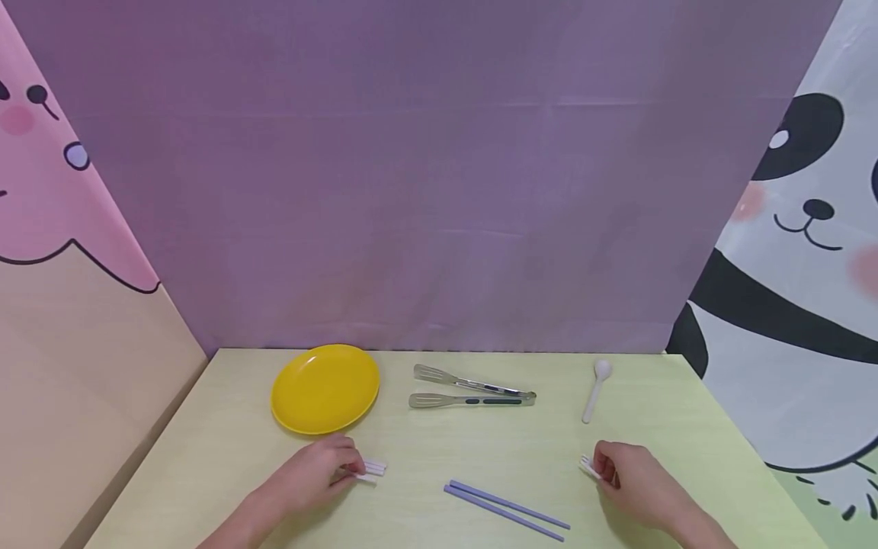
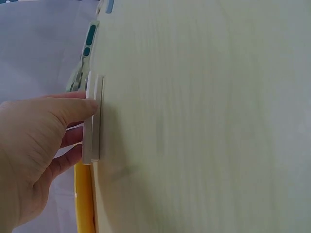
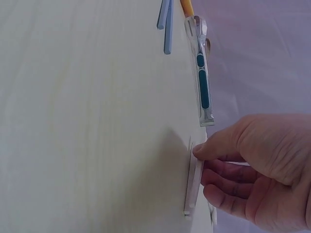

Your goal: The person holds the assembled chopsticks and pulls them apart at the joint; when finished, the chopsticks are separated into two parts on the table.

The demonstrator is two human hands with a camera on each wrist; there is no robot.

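Note:
Close in front of the yellow plate, my left hand pinches a small white grooved bar between thumb and fingers. In the left wrist view this grooved bar shows two long pale ridges, close over the table. On the right, my right hand pinches a similar white bar. The right wrist view shows the thumb on that bar, its lower edge right at the tabletop. Between the hands lie two blue-purple chopsticks, side by side and slanting.
Metal tongs lie spread at the back middle of the pale wooden table. A white spoon lies behind my right hand. A purple cloth hangs along the back edge, with printed cartoon panels at both sides.

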